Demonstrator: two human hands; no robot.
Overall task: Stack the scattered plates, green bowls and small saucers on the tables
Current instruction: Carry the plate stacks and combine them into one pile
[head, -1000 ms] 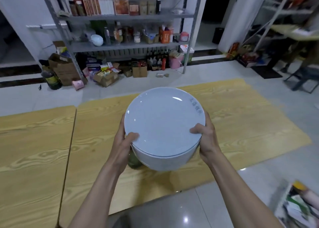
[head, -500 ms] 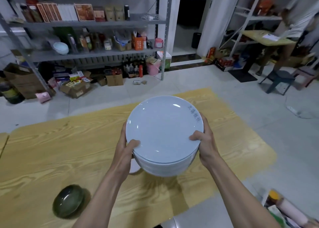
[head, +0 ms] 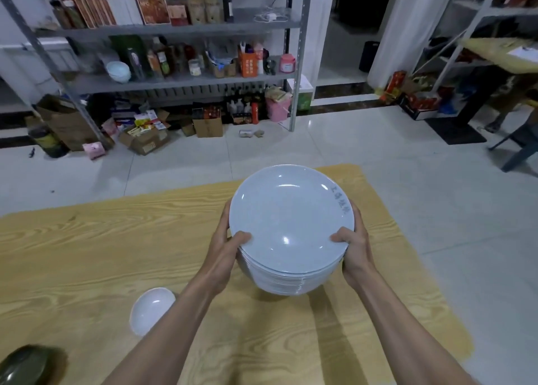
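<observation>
A tall stack of pale blue plates point(head: 291, 227) hangs just above the wooden table point(head: 87, 253), near its far right part. My left hand point(head: 225, 239) grips the stack's left side, thumb on the top plate's rim. On the stack's right side, my right hand point(head: 353, 240) grips the same way. A small white saucer point(head: 151, 310) lies on the table left of my left forearm. A dark green bowl point(head: 24, 365) sits upside down at the table's near left corner of the view.
Beyond the table lies a tiled floor, then a grey metal shelf point(head: 174, 32) full of bottles and boxes, with cardboard boxes point(head: 145, 140) under it. A dark chair point(head: 521, 148) and another table point(head: 500, 55) stand at the right.
The stack in my hands has moved toward the table's right end and come lower over it. The white saucer has come into view, and the green bowl has slid to the lower left.
</observation>
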